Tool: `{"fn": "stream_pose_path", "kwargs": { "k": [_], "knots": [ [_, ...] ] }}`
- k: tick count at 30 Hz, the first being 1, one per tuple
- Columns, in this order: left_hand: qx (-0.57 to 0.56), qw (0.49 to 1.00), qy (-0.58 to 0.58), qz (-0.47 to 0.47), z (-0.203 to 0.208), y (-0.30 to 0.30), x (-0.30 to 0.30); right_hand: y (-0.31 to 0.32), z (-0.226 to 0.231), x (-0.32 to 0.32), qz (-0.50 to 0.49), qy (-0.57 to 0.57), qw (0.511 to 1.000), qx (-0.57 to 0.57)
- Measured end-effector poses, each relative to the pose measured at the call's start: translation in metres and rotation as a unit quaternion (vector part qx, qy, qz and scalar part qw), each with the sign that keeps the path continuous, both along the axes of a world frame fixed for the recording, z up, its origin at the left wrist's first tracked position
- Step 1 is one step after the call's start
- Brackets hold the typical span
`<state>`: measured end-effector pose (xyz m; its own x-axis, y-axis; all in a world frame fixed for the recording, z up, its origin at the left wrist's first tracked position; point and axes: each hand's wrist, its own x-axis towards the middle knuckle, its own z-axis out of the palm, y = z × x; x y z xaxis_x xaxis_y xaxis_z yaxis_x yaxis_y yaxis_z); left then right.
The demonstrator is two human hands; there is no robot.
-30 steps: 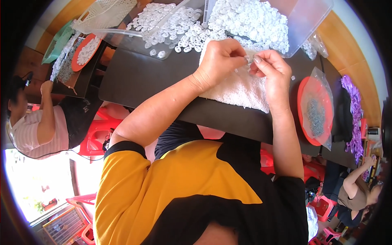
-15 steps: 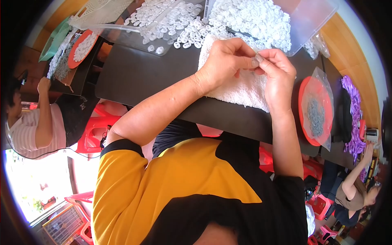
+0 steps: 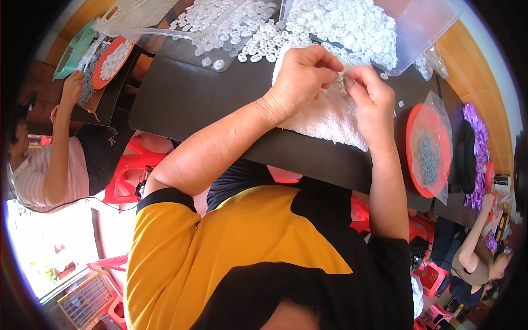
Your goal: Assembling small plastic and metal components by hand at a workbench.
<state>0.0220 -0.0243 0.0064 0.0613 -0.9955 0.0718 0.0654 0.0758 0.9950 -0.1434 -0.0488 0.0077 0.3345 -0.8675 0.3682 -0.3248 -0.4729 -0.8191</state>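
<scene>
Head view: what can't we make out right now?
Head view: what, if anything, the left hand and right hand hold; too small, partly behind the fingers.
Head view: part of the towel; hidden by the hands.
Head view: far end of the right clear bin; cut off by the top edge.
Head view: shape of each grey bit; too small, blurred.

Wht basket cropped @ top

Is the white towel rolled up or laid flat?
Laid flat: the towel spreads across the dark table beneath the left hand and right hand. Whether folded double, cannot tell.
</scene>
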Motion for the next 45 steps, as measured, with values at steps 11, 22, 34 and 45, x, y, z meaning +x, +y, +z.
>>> {"fn": "stream_pose_path", "kwargs": {
  "k": [11,22,34,45],
  "knots": [
    [-0.077,0.996,-0.025,-0.047,-0.007,0.001,-0.002,0.003,-0.002,0.006,0.023,-0.136,0.986,0.098],
    [0.046,0.998,0.019,-0.049,0.003,0.006,-0.003,0.009,0.002,0.01,-0.015,-0.232,0.968,0.099],
    [-0.027,0.996,0.087,-0.001,0.002,0.009,-0.009,0.012,0.003,0.014,0.007,-0.241,0.962,0.127],
    [-0.022,0.998,0.062,0.022,0.001,0.007,-0.005,0.007,0.003,0.006,-0.006,-0.085,0.996,0.033]
  ]
}}
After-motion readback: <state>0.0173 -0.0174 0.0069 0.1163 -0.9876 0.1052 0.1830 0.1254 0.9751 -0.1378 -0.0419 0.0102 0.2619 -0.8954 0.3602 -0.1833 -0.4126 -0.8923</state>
